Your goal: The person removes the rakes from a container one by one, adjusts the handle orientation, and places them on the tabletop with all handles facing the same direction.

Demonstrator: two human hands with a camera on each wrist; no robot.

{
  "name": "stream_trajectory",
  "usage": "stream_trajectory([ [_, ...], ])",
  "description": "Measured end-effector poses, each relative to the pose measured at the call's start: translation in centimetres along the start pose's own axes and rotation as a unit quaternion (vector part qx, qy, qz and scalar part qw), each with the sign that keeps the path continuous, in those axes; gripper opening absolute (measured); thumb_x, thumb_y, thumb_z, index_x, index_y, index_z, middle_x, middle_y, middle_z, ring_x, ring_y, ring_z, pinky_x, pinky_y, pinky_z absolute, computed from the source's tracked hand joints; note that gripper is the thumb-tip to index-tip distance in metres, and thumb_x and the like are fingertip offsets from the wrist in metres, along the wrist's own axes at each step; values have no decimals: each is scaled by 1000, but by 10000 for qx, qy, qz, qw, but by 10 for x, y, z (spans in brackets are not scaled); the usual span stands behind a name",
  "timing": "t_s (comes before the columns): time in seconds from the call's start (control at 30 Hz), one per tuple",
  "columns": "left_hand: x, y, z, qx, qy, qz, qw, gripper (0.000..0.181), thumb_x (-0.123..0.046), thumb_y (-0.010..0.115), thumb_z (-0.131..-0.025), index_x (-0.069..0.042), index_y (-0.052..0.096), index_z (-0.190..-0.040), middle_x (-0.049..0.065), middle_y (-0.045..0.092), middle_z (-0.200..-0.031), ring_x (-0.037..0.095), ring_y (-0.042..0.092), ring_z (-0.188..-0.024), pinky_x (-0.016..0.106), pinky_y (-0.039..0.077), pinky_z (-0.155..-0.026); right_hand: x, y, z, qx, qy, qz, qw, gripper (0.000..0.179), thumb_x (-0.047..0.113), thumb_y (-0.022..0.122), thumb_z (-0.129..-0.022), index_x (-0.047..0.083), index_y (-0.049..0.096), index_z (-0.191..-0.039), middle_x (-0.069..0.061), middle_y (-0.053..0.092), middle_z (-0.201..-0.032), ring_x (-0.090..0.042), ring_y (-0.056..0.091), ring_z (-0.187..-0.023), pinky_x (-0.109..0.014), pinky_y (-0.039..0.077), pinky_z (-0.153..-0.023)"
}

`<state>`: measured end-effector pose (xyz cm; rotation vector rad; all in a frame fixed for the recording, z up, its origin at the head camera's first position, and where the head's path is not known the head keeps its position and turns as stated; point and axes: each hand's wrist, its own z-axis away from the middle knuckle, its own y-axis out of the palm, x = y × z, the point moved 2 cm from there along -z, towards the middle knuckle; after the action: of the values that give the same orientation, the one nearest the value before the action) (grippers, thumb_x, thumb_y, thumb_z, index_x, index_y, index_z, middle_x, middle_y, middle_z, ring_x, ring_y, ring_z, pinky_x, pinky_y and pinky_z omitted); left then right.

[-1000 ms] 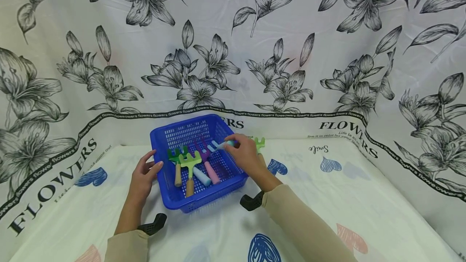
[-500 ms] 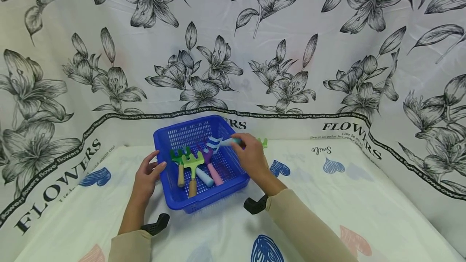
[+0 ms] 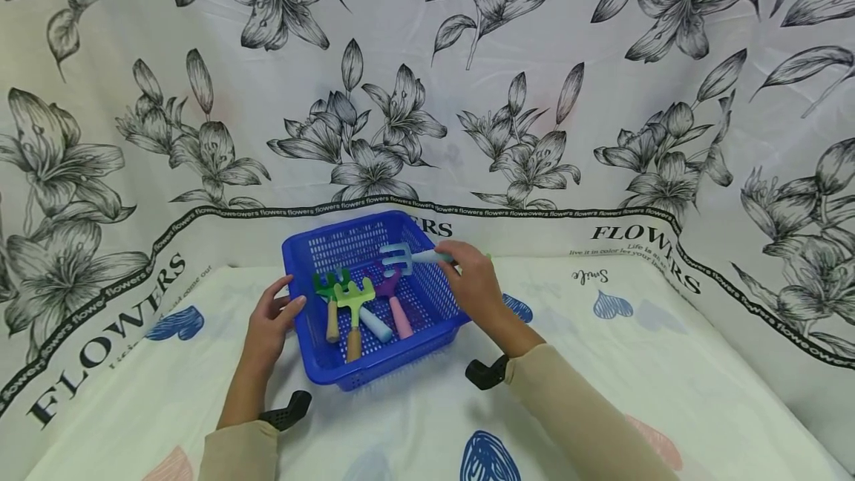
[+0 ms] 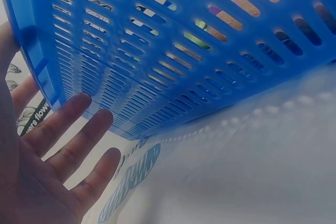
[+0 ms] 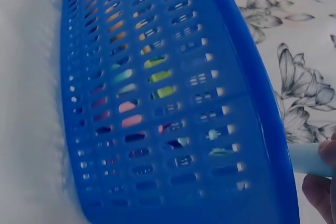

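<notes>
Here we have the right hand (image 3: 474, 280) pinching the blue fork (image 3: 427, 256) by its handle, thumb and finger closed on it. It's held there, we'd judge, so the tines clear the basket's (image 3: 394, 356) edge, sitting over the purple fork (image 3: 401, 318). Across from it, the left hand (image 3: 270, 325) touches the left rim, fingers loosely spread, probably steadying the basket. Inside, nearer that side, we spot the lime fork (image 3: 354, 294) lying across a second blue handle (image 3: 375, 325), with the dark-green fork (image 3: 332, 321) just beside. Beneath everything: white cloth (image 3: 401, 421).
</notes>
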<state>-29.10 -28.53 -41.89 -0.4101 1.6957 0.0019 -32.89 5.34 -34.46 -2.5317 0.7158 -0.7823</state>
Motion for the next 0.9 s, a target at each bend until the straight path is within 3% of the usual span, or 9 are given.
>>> stream_trajectory([
  [0.2, 2, -1, -1, 16, -49, 8, 10000, 68, -41, 58, -97, -27, 25, -155, 23, 42, -144, 40, 44, -128, 56, 36, -105, -1, -5, 0, -11, -489, 270, 9984, 25, -4, 70, -87, 3, 70, -111, -12, 68, -116, -27, 62, -110, -36, 52, -90],
  [0.37, 4, -1, -2, 37, -91, -3, 10000, 69, -41, 57, -97, -27, 24, -155, 23, 40, -145, 40, 43, -129, 56, 34, -106, -2, -11, -2, -111, -754, 247, 9968, 26, -9, 67, -86, 1, 70, -111, -12, 66, -119, -28, 61, -111, -37, 51, -92],
  [0.73, 3, -1, -1, -2, -50, -32, 10000, 69, -43, 57, -96, -26, 26, -155, 23, 43, -142, 39, 47, -126, 55, 38, -104, -8, -23, -5, -167, -674, 505, 9963, 25, -10, 64, -88, 1, 72, -109, -10, 68, -118, -26, 63, -106, -34, 52, -90],
  [0.9, 1, -1, 0, -14, -27, -28, 10000, 68, -42, 57, -97, -26, 26, -155, 23, 44, -141, 39, 48, -124, 55, 38, -103, -10, -29, -7, -384, -653, 485, 9959, 26, -11, 65, -87, -1, 71, -110, -11, 67, -120, -27, 62, -108, -35, 51, -92],
])
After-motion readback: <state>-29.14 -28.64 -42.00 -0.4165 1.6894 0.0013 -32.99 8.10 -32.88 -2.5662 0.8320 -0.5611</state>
